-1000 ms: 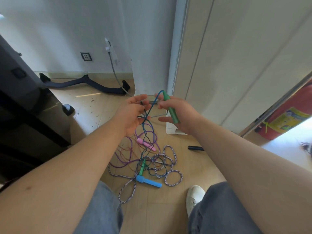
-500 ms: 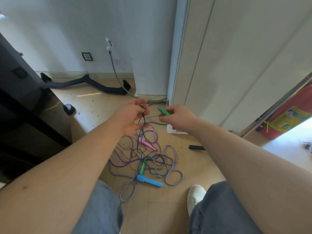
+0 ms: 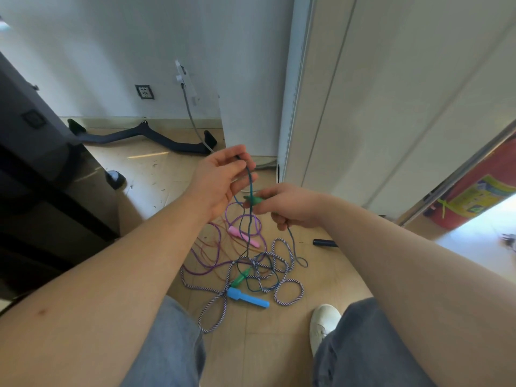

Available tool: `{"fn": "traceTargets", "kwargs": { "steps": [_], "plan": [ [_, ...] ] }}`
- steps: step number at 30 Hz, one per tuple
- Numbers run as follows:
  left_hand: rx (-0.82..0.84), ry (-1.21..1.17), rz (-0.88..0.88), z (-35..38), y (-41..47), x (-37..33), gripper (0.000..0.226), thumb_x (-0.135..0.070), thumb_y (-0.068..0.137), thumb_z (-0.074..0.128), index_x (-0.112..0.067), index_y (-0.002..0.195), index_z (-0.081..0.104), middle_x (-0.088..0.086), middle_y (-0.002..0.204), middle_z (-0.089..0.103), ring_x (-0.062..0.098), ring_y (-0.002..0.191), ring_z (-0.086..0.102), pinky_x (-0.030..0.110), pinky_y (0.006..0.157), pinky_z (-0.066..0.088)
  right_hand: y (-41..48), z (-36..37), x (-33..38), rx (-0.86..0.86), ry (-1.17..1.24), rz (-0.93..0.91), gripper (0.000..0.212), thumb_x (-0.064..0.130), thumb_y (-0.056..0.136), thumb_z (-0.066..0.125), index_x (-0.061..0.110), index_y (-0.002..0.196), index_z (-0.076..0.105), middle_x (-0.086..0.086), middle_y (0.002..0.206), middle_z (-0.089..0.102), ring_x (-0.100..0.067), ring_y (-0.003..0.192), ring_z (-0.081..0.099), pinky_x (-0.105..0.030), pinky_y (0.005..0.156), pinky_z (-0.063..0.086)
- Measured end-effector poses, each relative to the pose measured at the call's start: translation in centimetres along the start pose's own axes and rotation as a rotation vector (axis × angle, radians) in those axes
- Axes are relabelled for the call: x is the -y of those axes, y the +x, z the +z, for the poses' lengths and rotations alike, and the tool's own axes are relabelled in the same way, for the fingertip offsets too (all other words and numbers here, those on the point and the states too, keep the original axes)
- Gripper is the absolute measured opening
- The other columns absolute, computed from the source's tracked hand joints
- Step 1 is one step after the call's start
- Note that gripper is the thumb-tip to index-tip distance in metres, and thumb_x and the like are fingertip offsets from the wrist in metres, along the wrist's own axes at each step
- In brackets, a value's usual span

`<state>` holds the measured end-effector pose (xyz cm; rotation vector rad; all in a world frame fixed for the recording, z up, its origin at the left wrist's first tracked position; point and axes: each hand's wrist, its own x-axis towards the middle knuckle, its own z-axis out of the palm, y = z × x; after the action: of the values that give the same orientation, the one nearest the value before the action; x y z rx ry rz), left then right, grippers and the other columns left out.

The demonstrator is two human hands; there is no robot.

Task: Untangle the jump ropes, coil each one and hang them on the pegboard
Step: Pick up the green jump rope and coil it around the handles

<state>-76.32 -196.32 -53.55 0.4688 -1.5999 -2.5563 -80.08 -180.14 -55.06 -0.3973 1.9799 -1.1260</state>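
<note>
Tan floor tiles (image 3: 167, 174) beside a white wall carry the tangle of jump ropes (image 3: 251, 268), with a pink handle (image 3: 244, 236) and a blue handle (image 3: 248, 297) lying in it, as a person works one rope free; the left hand (image 3: 220, 181), higher than half a second ago, pinches the teal cord (image 3: 251, 185) and draws it up from the pile, while the right hand (image 3: 293, 209), now lower, grips the green handle (image 3: 253, 200) just beside that cord, a sign untangling is under way, with coiling and hanging not yet done
</note>
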Motion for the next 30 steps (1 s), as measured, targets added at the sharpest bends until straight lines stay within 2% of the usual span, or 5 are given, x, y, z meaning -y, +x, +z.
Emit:
{"fn": "traceTargets", "kwargs": {
  "steps": [5,15,19,25,30],
  "plan": [
    [-0.043,0.033,0.049,-0.3,0.1,-0.3,0.030,0.012,0.094,0.050,-0.006,0.113,0.063,0.009,0.099,0.066,0.018,0.090,0.071,0.026,0.071,0.060,-0.6,-0.2,0.6,0.142,0.265,-0.033,0.015,0.012,0.088,0.066,0.007,0.102,0.065,0.003,0.069,0.051,-0.012,0.052,0.036,-0.031,0.055,0.041],
    [0.008,1.080,-0.144,-2.1,-1.1,0.7,0.028,-0.049,0.089,0.066,-0.023,0.097,0.069,0.000,0.087,0.060,0.016,0.072,0.055,0.031,0.067,0.053,-0.3,-2.1,0.7,-0.442,0.541,-0.132,0.005,0.014,0.097,0.051,0.012,0.098,0.055,-0.006,0.083,0.061,-0.022,0.070,0.066,-0.030,0.053,0.045],
    [0.110,1.366,-0.143,-2.6,-1.2,1.0,0.023,-0.046,0.095,0.059,-0.024,0.098,0.064,0.003,0.099,0.066,0.014,0.080,0.057,0.033,0.079,0.050,-0.2,-2.2,0.7,-0.593,0.533,-0.157,0.007,0.016,0.096,0.052,0.013,0.094,0.057,-0.007,0.088,0.060,-0.020,0.075,0.066,-0.031,0.056,0.048],
    [0.199,0.983,-0.312,-2.6,-1.9,1.0,0.045,-0.047,0.099,0.049,-0.009,0.085,0.068,0.011,0.098,0.073,0.021,0.091,0.068,0.046,0.101,0.050,-0.7,-1.6,0.4,-0.549,0.371,-0.204,0.005,0.017,0.095,0.059,0.018,0.098,0.062,-0.006,0.094,0.063,-0.018,0.092,0.067,-0.039,0.069,0.062],
    [0.140,0.536,-0.280,-1.5,-2.1,0.3,0.049,-0.052,0.101,0.039,-0.014,0.081,0.062,0.008,0.073,0.067,0.026,0.081,0.066,0.042,0.093,0.051,-1.3,-0.9,0.6,-0.433,0.336,-0.216,0.010,0.014,0.094,0.066,0.020,0.101,0.064,-0.013,0.107,0.063,-0.023,0.108,0.066,-0.043,0.067,0.063]
  ]
}}
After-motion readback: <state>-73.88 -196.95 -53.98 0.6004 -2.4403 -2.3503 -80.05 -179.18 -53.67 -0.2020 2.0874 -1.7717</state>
